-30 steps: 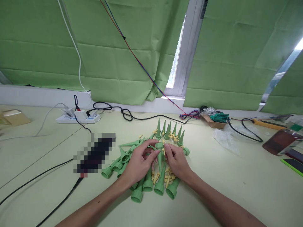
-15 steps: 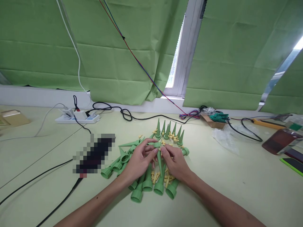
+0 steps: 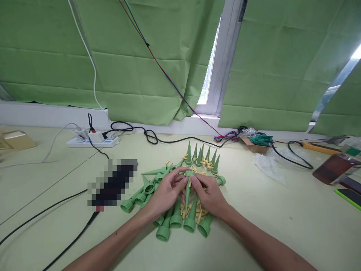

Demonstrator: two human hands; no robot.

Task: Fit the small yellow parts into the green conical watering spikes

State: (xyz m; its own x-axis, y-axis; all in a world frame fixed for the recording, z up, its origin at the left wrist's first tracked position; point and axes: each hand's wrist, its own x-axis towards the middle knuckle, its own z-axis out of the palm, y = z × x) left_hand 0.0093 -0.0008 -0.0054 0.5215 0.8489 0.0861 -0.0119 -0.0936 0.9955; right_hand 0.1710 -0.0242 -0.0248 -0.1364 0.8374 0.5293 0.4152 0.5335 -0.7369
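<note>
My left hand (image 3: 167,190) is closed round the wide cap end of a green plant watering spike (image 3: 187,197), whose point hangs downward. From the other side, my right hand (image 3: 211,192) pinches a small yellow valve (image 3: 190,183) against the spike just below its cap. Fingertips partly hide where the two parts meet. Under and left of the hands lie several loose green spikes (image 3: 163,232), with small yellow valves (image 3: 199,215) among them. Beyond the hands, a group of green spikes (image 3: 208,154) stands point up, with yellow valves at their bases.
On the left lie a blurred dark device (image 3: 115,184) with a cable and a white power strip (image 3: 93,141). A black cable (image 3: 180,141) runs along the back. To the right are a small cardboard box (image 3: 255,146), clear plastic wrap (image 3: 267,167) and a reddish bottle (image 3: 332,169).
The held spike has turned slightly, its point swinging left and its cap shifting a little. The yellow valve at its side shows more clearly. Both hands have otherwise barely moved.
</note>
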